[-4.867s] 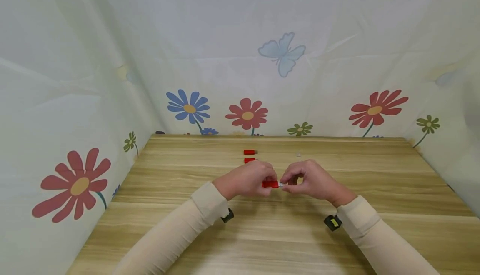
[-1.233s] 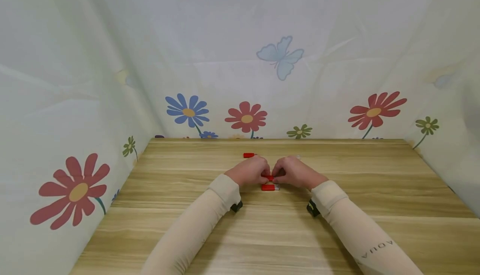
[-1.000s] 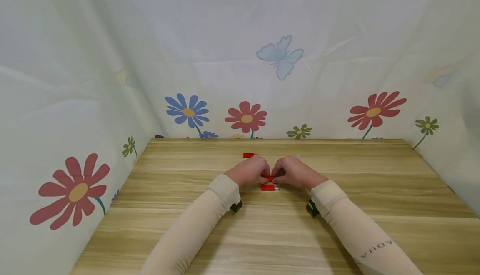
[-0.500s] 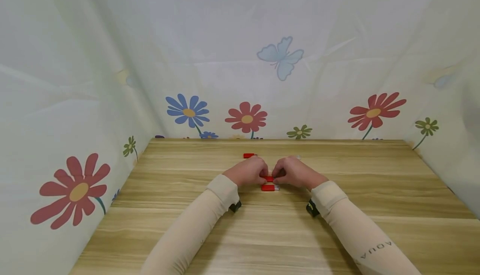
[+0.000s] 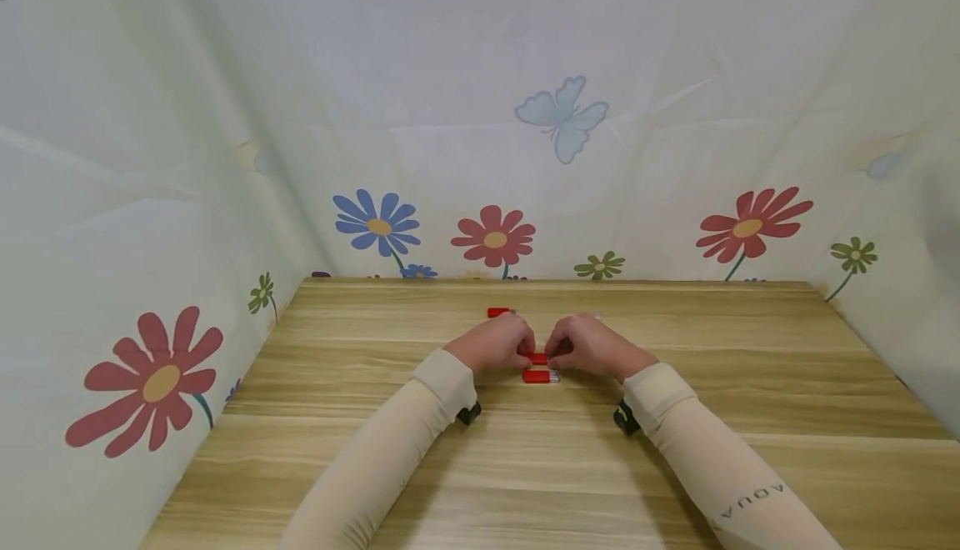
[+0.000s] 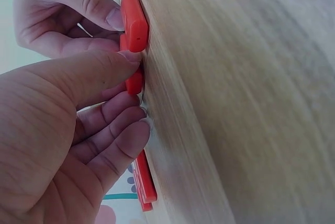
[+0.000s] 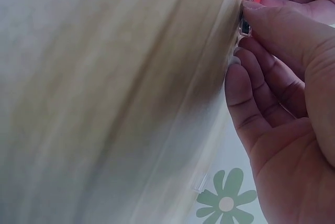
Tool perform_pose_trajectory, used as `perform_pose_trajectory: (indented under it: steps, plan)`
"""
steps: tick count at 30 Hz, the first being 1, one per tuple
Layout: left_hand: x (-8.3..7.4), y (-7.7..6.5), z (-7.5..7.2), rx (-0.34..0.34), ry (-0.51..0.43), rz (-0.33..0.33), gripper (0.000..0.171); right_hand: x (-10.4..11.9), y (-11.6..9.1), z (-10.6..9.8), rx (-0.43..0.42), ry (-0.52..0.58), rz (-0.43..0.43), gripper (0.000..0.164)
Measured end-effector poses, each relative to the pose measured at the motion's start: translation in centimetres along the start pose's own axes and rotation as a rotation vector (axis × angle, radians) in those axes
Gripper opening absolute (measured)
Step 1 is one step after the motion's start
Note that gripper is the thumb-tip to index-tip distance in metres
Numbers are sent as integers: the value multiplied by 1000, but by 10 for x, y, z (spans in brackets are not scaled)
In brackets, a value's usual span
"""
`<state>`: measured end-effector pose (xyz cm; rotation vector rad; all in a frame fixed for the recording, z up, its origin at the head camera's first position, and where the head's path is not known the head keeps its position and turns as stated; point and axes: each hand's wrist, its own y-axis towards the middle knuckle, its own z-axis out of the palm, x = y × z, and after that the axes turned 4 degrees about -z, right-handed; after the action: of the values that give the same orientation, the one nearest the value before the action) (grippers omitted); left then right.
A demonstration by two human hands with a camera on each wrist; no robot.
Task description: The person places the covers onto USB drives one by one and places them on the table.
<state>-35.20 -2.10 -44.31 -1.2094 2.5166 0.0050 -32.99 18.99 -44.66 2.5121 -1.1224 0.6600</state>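
Note:
In the head view, my left hand (image 5: 495, 344) pinches a red USB flash drive (image 5: 536, 359) by its left end, low over the table. My right hand (image 5: 592, 345) pinches its right end, where the right wrist view shows a clear cap (image 7: 245, 26) between thumb and fingers. Just on the near side lies a second red USB drive (image 5: 536, 377) with a clear cap over its plug. Farther back, partly behind my left hand, is another red USB drive (image 5: 498, 312).
A small clear cap (image 5: 597, 315) lies on the wooden table (image 5: 420, 308) beyond my right hand, and it also shows as a clear cap (image 7: 200, 182) in the right wrist view. A flowered curtain (image 5: 645, 158) stands along the table's back edge.
The drive both hands held at first now lies capped on the table. Both hands have taken up another red drive from the back. Over the last second they barely move.

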Motion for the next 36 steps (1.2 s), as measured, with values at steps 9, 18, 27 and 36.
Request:
perform_pose_trajectory:
  steps: [9,18,27,36]
  plan:
    - [-3,0,-1,5,-1,-6,9,0,-1,-2,16,17,24,8]
    - [14,0,-1,-32,1,22,12,-9,-5,-11,-12,-12,82,11]
    - [33,-7,-19,-170,27,-89,11,-28,-17,-37,-101,-85,109,8]
    - [42,-2,-23,-160,8,-175,23,-46,-22,-50,-99,-209,111,13]
